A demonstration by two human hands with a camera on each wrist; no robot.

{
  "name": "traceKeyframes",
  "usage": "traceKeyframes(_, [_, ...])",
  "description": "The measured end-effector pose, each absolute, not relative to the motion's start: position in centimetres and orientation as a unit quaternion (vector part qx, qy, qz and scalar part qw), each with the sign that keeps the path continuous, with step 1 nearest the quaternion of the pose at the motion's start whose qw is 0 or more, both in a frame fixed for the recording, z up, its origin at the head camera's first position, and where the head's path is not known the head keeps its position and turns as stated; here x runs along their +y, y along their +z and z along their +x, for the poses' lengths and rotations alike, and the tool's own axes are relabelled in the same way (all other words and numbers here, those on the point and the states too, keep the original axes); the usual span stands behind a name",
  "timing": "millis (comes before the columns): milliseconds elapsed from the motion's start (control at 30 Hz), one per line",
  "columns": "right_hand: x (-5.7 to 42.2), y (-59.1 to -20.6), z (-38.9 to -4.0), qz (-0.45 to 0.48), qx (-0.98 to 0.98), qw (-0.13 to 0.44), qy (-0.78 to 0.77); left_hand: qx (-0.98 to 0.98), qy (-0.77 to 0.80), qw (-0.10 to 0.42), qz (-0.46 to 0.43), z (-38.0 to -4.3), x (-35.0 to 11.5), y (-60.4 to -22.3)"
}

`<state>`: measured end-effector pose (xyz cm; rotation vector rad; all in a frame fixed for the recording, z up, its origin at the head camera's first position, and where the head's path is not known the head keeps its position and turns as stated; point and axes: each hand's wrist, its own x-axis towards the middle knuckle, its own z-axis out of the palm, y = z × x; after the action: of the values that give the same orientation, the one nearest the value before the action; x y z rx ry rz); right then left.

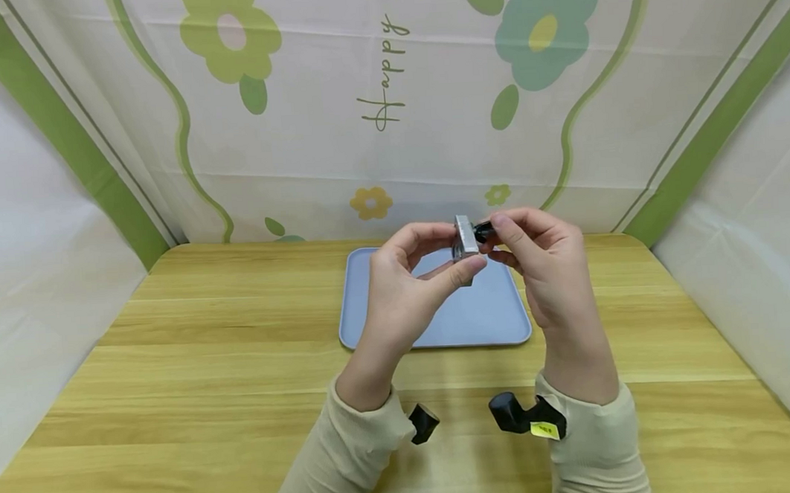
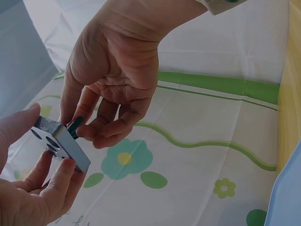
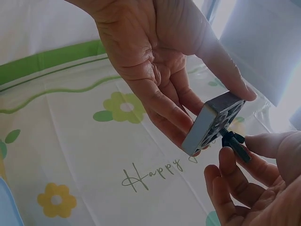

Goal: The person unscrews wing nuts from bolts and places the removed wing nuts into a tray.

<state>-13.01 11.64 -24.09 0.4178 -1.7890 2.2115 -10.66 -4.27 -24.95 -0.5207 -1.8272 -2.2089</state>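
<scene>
A small silver metal block (image 1: 464,237) is held up above the tray by my left hand (image 1: 400,294), gripped by its edges between thumb and fingers. Round holes (image 2: 51,142) show in one face in the left wrist view. From the opposite face a dark green threaded bolt (image 3: 243,153) sticks out, with a dark wing nut (image 3: 229,139) around it close to the block. My right hand (image 1: 553,264) pinches the wing nut between thumb and fingertips. Its fingers partly cover the nut in the head view.
Below the hands, a light blue tray (image 1: 466,321) lies on the wooden table (image 1: 226,345). A white cloth (image 1: 319,79) with flowers and lettering hangs behind the table. Black wrist mounts (image 1: 509,412) stick out from both sleeves.
</scene>
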Motion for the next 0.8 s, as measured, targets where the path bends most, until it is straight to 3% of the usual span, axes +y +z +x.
traceKeyframes(800, [12.44,-24.13,-12.89,0.204,-0.634,0.111,0.738,-0.618,-0.759,0.11,-0.174,-10.64,-4.46,-24.93])
